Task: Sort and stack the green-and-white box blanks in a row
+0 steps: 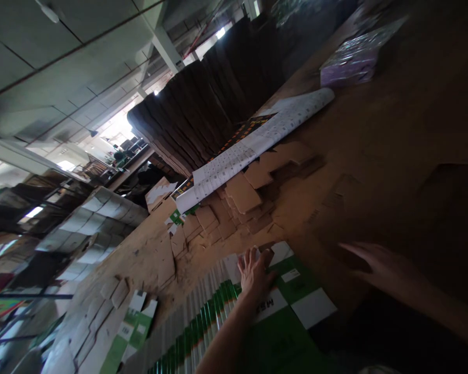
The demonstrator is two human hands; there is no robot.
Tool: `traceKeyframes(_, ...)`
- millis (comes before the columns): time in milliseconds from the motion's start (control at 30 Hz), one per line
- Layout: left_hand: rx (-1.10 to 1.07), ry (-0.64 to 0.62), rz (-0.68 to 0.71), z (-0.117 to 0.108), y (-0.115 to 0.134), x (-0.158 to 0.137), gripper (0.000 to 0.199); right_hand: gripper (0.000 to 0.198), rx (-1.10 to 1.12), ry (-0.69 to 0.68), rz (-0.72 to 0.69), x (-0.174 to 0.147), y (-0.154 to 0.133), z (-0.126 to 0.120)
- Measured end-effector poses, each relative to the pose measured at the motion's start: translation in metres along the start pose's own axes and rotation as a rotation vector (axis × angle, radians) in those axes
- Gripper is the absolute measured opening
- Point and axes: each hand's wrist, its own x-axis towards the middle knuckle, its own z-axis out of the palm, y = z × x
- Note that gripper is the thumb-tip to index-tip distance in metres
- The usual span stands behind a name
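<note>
Green-and-white flattened cartons [306,284] lie overlapped in a fanned row across the bottom centre of the frame, on the brown worktop [140,262]. The left hand [255,272] rests on the upper end of the row, fingers spread and slightly bent. The right hand [368,262], at the lower right, is open and apart from the cartons, its fingers stretched toward them. Brown cardboard pieces [244,193] lie mid-frame beside a long printed sheet [234,161]; a plastic-wrapped purple pack [349,71] sits upper right.
</note>
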Motion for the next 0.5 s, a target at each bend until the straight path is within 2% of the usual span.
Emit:
traceKeyframes(100,-0.024,-0.016,0.057,0.003,0.003,0.007,0.042,0.053,-0.253,0.259,-0.068,-0.028,0.031,0.000)
traceKeyframes(167,-0.037,-0.009,0.084,0.006,0.005,0.011,0.031,0.052,-0.262,0.308,-0.070,-0.035,0.030,0.004)
traceKeyframes(233,-0.044,0.014,0.099,0.008,0.007,0.014,0.022,0.054,-0.132,0.221,-0.048,-0.031,0.013,0.001)
traceKeyframes(300,-0.059,0.038,0.086,0.007,0.010,0.017,0.020,0.055,0.088,0.084,-0.013,-0.021,-0.012,-0.010)
traceKeyframes(433,-0.220,0.064,-0.026,-0.001,0.012,0.023,0.041,0.064,0.468,-0.065,0.076,-0.011,-0.056,-0.030)
traceKeyframes(500,-0.310,0.192,-0.111,-0.007,0.012,0.024,0.043,0.073,0.582,-0.089,0.118,-0.016,-0.074,-0.022)
